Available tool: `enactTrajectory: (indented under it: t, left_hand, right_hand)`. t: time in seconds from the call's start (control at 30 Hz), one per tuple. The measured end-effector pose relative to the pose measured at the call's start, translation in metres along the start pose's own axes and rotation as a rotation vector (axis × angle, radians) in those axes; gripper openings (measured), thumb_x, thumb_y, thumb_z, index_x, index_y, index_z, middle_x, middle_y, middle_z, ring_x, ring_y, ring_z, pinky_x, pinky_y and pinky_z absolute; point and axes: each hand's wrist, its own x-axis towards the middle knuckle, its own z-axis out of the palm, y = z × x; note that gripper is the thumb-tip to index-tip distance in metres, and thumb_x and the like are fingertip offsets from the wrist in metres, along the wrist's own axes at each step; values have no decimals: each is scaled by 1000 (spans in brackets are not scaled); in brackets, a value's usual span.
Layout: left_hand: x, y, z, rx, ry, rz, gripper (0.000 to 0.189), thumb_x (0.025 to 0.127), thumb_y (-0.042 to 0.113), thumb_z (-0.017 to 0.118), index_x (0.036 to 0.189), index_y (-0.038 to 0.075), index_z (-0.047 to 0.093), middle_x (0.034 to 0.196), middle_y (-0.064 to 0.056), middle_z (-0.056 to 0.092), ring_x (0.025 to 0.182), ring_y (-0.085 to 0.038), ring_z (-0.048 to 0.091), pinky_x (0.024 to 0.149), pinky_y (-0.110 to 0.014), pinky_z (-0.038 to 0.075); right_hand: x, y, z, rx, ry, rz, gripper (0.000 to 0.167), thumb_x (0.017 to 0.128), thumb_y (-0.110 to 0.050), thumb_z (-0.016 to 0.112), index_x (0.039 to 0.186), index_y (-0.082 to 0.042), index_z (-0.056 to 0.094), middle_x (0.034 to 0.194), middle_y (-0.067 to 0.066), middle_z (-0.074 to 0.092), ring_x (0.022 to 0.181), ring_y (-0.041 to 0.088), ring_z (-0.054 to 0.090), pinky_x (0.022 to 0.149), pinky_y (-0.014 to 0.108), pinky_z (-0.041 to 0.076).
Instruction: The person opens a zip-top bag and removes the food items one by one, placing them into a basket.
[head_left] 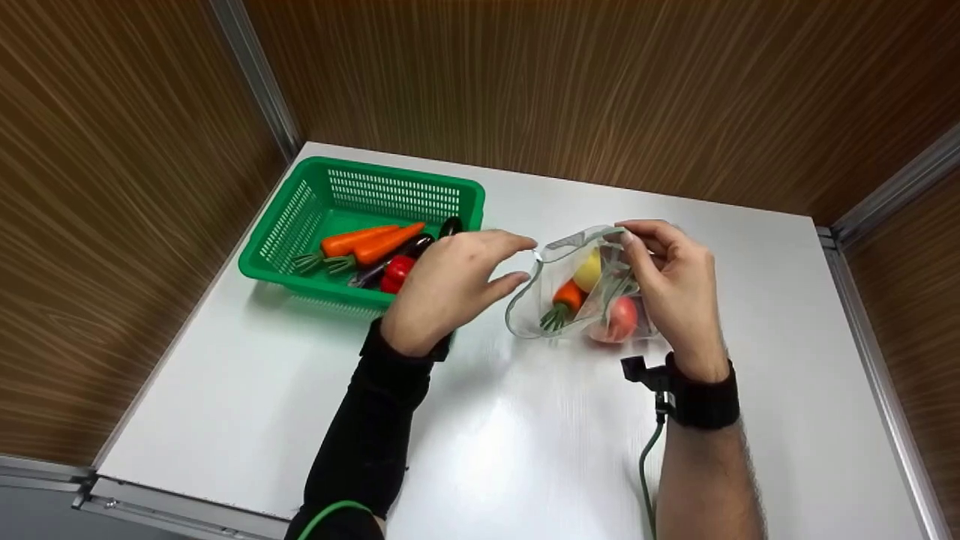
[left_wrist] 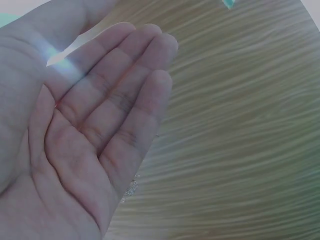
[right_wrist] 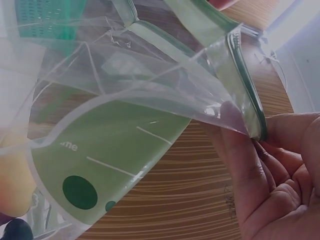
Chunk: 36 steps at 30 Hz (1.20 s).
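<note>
A clear zip bag (head_left: 517, 319) with a green-edged mouth stands spread wide on the white table. Inside it show a carrot (head_left: 568, 296), a yellow round item (head_left: 589, 271) and a reddish-pink round item (head_left: 622, 320). At the bag's far right corner, my right hand (head_left: 675, 274) pinches the rim between thumb and fingers; the right wrist view shows the pinched green zip edge (right_wrist: 250, 90). My left hand (head_left: 457, 281) hovers at the left side of the mouth, thumb and index finger apart beside the rim. Its fingers (left_wrist: 120, 100) lie extended in the left wrist view.
To the left stands a green basket (head_left: 259, 262) holding carrots (head_left: 386, 244), dark eggplants (head_left: 412, 247) and a red pepper (head_left: 396, 274), partly behind my left hand. Wood-grain panels (head_left: 525, 90) wall the table's back and sides. A cable (head_left: 646, 465) trails from the right wrist.
</note>
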Motion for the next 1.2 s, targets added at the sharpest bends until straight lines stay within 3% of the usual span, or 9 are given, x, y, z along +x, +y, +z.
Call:
enactTrajectory:
  t: [0.3,0.53,0.8,1.03,1.2]
  left_hand:
    - [6,10,18,6,-48,71,46,108,24,89,152,14,78,145,-4,85,134,-24,82,115,-43,68]
    - [14,18,34,26,-133,90,46,107,23,89,152,18,79,146,2,85,132,-22,83,113,-42,68]
    - [22,23,52,40,-207,111,36,108,22,89,143,18,81,133,3,87,117,-19,83,106,-38,69]
    - [28,20,74,30,-238,127,18,108,19,87,125,16,81,112,1,84,102,-18,78,94,-38,68]
    - [30,17,87,50,-253,104,21,107,18,87,127,15,81,114,-1,84,100,-20,78,95,-39,69]
  right_hand:
    - [-1,0,2,19,3,-1,19,115,-5,72,127,4,84,120,27,87,100,-8,82,85,12,66]
    - [-1,1,3,30,3,-15,19,115,-4,72,127,5,84,120,28,86,101,-8,82,85,12,66]
    - [-2,1,6,58,-10,-24,19,115,-3,72,126,6,83,120,28,86,100,-3,84,82,16,68]
    - [-4,-2,8,57,-34,-20,19,115,-1,70,126,8,82,118,28,86,98,-3,85,80,19,70]
    - [-4,-3,10,51,-34,-30,17,115,0,71,124,9,82,117,30,86,95,-5,84,79,18,69]
